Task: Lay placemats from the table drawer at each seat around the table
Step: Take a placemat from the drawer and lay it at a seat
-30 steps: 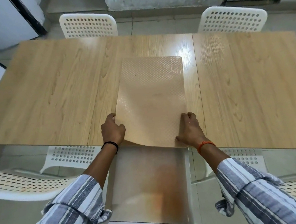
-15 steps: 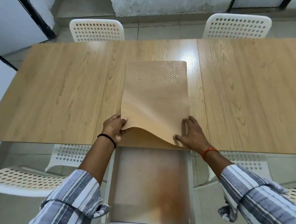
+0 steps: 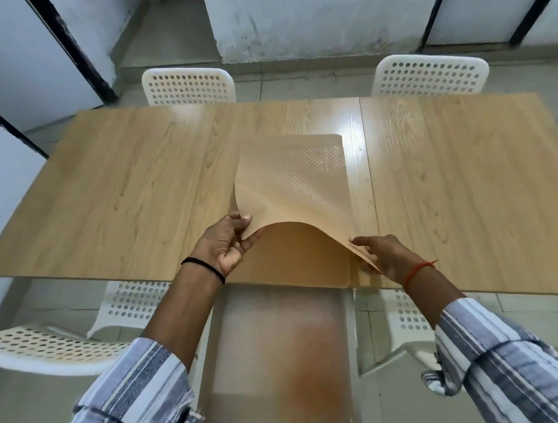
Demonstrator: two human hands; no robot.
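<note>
Tan placemat (image 3: 297, 188) corner pinched, left hand (image 3: 227, 244).

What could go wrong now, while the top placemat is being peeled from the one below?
1. The lower placemat overhangs the table edge above the open drawer; it may be dragged off.
2. The left hand pinches only one corner of the top placemat, so that grip may slip.

lower placemat (image 3: 296, 257) mostly covered, near chairs (image 3: 44, 346) cropped

Placemats (image 3: 297, 188) on table (image 3: 131, 199), above drawer (image 3: 279, 356)
</note>
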